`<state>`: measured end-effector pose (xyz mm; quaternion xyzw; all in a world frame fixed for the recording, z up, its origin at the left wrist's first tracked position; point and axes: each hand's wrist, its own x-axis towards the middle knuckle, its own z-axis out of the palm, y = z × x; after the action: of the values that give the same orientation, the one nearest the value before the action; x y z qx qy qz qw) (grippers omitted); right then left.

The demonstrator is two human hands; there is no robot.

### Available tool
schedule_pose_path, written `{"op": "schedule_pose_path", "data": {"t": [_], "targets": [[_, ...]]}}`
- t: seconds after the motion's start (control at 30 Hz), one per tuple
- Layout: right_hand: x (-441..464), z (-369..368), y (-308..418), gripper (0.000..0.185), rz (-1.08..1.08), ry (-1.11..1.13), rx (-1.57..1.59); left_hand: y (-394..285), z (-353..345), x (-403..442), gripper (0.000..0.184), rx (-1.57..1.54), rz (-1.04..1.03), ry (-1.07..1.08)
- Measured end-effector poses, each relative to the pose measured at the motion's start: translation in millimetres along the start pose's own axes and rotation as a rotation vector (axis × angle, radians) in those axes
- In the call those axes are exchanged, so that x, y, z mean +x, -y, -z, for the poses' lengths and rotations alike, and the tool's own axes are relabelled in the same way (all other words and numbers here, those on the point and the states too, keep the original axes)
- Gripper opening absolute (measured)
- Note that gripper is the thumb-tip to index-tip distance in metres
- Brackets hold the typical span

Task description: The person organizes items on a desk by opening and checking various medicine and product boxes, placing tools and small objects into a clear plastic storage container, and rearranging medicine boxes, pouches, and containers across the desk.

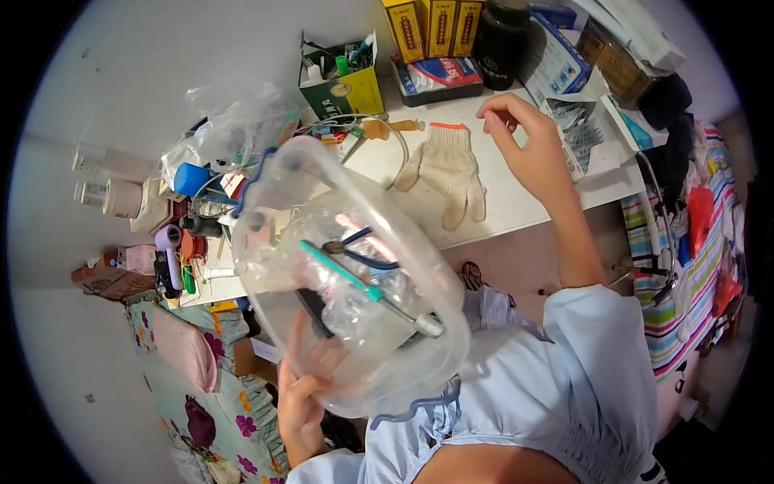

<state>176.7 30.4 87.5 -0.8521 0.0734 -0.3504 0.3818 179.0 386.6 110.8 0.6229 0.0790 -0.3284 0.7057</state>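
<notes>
My left hand [300, 399] grips the lower wall of a clear plastic bin [379, 394], its fingers showing through the plastic. The bin is tilted, and its blue-grey handles stick out at both ends. Inside lie pliers [372, 262] with dark blue handles, a slim teal-handled tool [343, 272] with a metal shaft, crumpled clear plastic [355, 310] and a dark flat piece [313, 313]. Over the table, my right hand [528, 141] is empty, its fingers loosely bent and apart from the thumb. A cream knitted glove [446, 168] with an orange cuff lies just left of it.
On the white table [504, 189] stand a green-yellow box [347, 93] of small items, yellow boxes [439, 32], a black jar [501, 44] and an opened white carton [592, 133]. Clutter and plastic bags [234, 121] fill the left. A striped bed [685, 323] is at right.
</notes>
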Motion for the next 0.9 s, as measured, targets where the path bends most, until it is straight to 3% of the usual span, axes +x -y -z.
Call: {"op": "schedule_pose_path", "data": {"t": [0.07, 0.13, 0.23, 0.37, 0.43, 0.47, 0.57, 0.63, 0.67, 0.73, 0.9], "targets": [[-9, -9, -28, 0.009, -0.071, 0.017, -0.085, 0, 1, -8, 0.094, -0.003, -0.032, -0.055], [-18, -21, -48, 0.016, -0.107, 0.184, -0.160, 1, 2, -12, 0.094, -0.017, -0.072, -0.112], [-25, -40, -71, 0.022, -0.123, 0.134, -0.237, 3, 6, -17, 0.092, -0.010, -0.163, -0.142], [-7, -56, -95, 0.026, -0.145, 0.112, -0.421, -2, 1, -18, 0.091, -0.014, -0.133, -0.169], [3, -56, -92, 0.025, -0.263, 0.382, -0.505, 1, 3, -15, 0.091, -0.014, -0.094, -0.202], [5, -56, -94, 0.025, -0.260, 0.381, -0.505, 4, 6, -13, 0.091, -0.016, -0.097, -0.203], [6, -50, -94, 0.020, -0.154, 0.346, -0.457, 11, 13, -10, 0.092, -0.064, -0.101, -0.149], [10, -32, -75, 0.014, -0.381, 0.367, 0.026, 11, 15, -7, 0.092, -0.024, -0.076, -0.103], [11, -24, -66, 0.014, -0.376, 0.371, 0.022, 10, 13, -6, 0.092, -0.031, -0.078, -0.104], [11, -6, -46, 0.013, -0.308, 0.161, 0.284, 7, 7, -4, 0.092, -0.072, -0.082, -0.092], [3, 26, -11, 0.014, -0.305, -0.075, 0.167, 4, -4, 3, 0.092, -0.093, -0.093, -0.013]]}}
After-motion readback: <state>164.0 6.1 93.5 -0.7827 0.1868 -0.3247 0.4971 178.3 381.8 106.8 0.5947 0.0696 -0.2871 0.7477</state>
